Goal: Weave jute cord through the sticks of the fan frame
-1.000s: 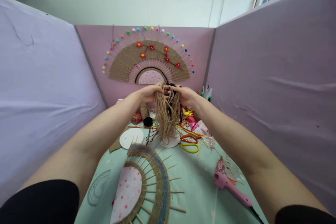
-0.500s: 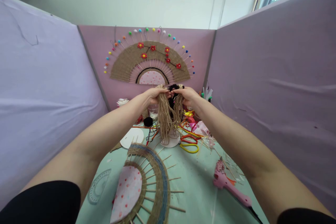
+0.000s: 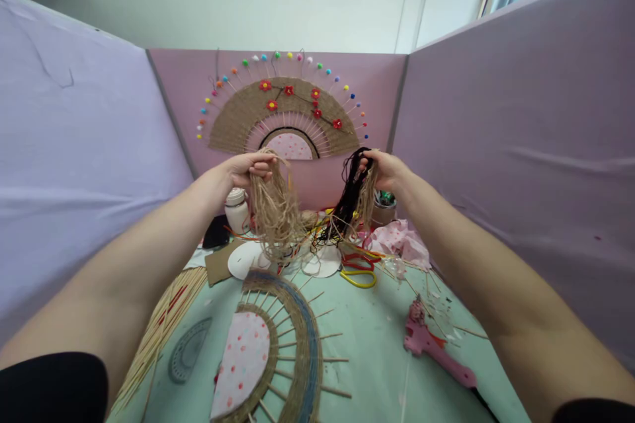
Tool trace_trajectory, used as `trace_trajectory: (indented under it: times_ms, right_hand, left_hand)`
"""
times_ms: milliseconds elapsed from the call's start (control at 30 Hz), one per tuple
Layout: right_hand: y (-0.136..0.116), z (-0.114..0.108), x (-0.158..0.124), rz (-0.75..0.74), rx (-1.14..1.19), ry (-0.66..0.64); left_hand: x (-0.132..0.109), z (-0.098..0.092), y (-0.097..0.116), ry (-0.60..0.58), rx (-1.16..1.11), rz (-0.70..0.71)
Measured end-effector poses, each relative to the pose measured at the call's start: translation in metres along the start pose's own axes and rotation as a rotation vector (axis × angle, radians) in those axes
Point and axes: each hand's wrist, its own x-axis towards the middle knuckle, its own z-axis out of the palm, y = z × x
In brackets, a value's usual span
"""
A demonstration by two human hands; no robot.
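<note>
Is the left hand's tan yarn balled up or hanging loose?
Hanging loose: the tan yarn droops in straggling strands below the left hand.

Tan twine (image 3: 274,208) looks rough and matt, the glue gun (image 3: 439,355) smooth plastic, the sticks (image 3: 163,325) wooden.

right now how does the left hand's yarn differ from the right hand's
In the left hand, the plain bundle shows only tan strands; in the right hand, the mixed bundle has black and tan ones. The plain bundle spreads in loose loops, while the mixed bundle's black strands slant toward the middle. Both are held at the top, hanging.
</note>
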Motion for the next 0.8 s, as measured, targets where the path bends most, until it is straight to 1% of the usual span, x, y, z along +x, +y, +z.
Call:
trace_trajectory:
  times_ms: [167,300,367,467,500,567,667,733,800]
  right_hand:
    - [-0.02,-0.022,-0.01,-0.017,-0.011,0.013]
    - [-0.041,-0.036,-0.025,-0.067,-0.074,0.064]
    - [-0.051,-0.045,-0.032,-0.102,-0.103,0.069]
    - [-0.064,-0.062,-0.039,-0.147,-0.134,0.083]
    - [-0.068,-0.068,-0.041,-0.153,-0.142,0.089]
    - [-0.072,-0.081,-0.042,-0.152,-0.158,0.089]
    - [-0.075,-0.093,-0.044,-0.15,-0.19,0.106]
    - [-0.076,-0.093,-0.045,-0.144,-0.201,0.137]
    - [-0.078,-0.087,-0.048,-0.131,-0.192,0.158]
  left_hand:
    - [-0.024,-0.026,0.019,0.113,0.028,0.033]
    - [-0.041,-0.038,0.032,0.2,0.1,0.086]
    - [-0.05,-0.044,0.038,0.231,0.16,0.121]
    - [-0.063,-0.049,0.052,0.275,0.215,0.216]
    - [-0.067,-0.05,0.057,0.308,0.205,0.263]
    - [-0.077,-0.048,0.07,0.413,0.145,0.388]
    - [-0.092,-0.04,0.09,0.502,0.116,0.515]
    - [-0.101,-0.035,0.102,0.516,0.127,0.537]
    - [-0.109,-0.032,0.112,0.508,0.15,0.58]
